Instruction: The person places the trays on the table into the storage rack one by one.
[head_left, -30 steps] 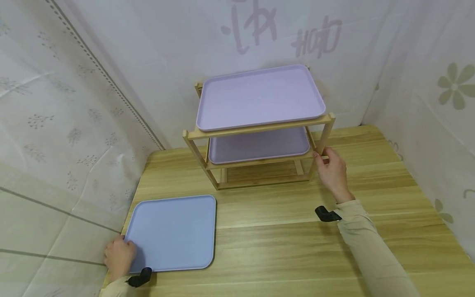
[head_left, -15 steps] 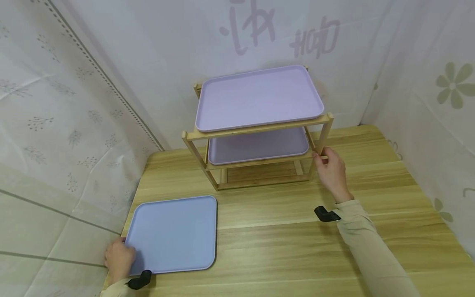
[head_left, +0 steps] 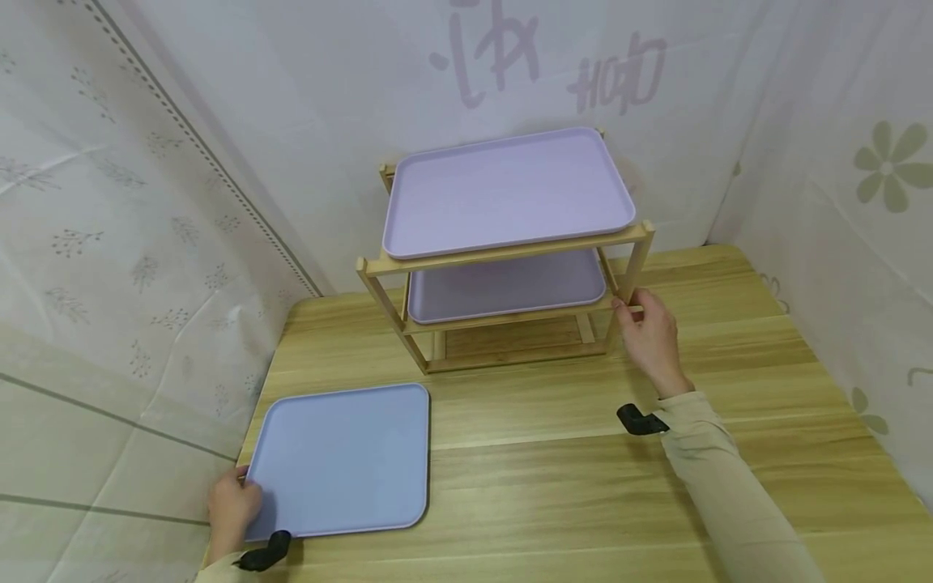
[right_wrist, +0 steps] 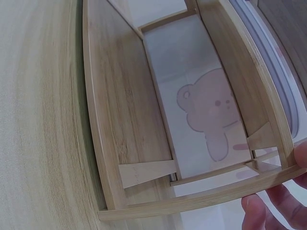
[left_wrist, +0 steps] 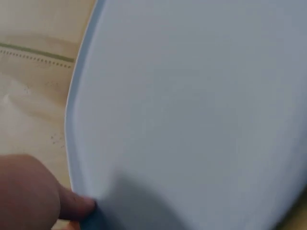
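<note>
Blue tray (head_left: 338,457), its left edge (left_wrist: 72,120) pinched by the left grip (head_left: 233,500), lies on the tabletop (head_left: 525,486), nearer than a wooden rack (head_left: 517,357) and to its left. The right grip (head_left: 650,336) pinches the rack's right front post (head_left: 636,271) near the middle shelf (head_left: 525,316). One purple tray (head_left: 510,194) rests on the top shelf (head_left: 452,257), another (head_left: 506,287) below it. Printed cloth (head_left: 328,97) hangs behind.

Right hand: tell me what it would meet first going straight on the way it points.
The right hand would likely meet the wooden rack first, since it grips that rack's side.
</note>
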`<state>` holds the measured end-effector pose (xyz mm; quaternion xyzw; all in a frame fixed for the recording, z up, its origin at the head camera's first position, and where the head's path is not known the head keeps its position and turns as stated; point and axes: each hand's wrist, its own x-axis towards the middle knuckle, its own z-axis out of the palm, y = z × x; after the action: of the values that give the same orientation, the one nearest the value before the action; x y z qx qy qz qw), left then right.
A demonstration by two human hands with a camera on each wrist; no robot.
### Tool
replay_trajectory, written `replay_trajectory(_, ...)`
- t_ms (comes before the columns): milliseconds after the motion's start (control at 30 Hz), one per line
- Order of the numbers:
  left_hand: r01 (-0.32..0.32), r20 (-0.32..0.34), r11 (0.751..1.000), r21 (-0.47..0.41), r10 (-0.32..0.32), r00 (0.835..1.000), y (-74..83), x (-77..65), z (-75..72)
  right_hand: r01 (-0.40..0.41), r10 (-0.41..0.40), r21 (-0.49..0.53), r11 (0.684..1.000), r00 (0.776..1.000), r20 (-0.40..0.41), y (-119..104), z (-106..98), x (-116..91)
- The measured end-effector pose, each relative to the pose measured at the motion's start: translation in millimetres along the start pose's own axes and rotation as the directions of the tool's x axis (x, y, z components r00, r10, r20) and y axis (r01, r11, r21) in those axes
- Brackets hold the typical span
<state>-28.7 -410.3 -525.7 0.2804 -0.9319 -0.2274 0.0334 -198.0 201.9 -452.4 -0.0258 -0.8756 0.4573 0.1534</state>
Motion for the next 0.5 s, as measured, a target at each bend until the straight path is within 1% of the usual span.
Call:
replay_trajectory(133,-0.013,0.046,0.999,-0.050,0.015,0.999,0.0,1.4,-5.2,0.002,-0.002,0.003,1.000,1.000,-0.002,0.0,0.1,-0.2)
replay_trajectory(233,-0.019,0.068,0.997,-0.076,0.024,0.997,0.0,2.1,-7.5,0.008,-0.008,0.001,1.000,1.000,-0.010,0.6,0.2,-0.3)
replay_trajectory(400,0.000,0.097,0.995,-0.104,0.010,0.995,3.6,1.9,-9.7,0.024,-0.024,0.001,1.000,1.000,-0.019,0.8,-0.1,-0.8)
replay_trajectory(500,0.015,0.101,0.992,-0.123,-0.002,0.995,5.8,1.8,-10.1,0.027,-0.027,-0.001,1.000,0.999,-0.019,0.7,0.0,-0.6)
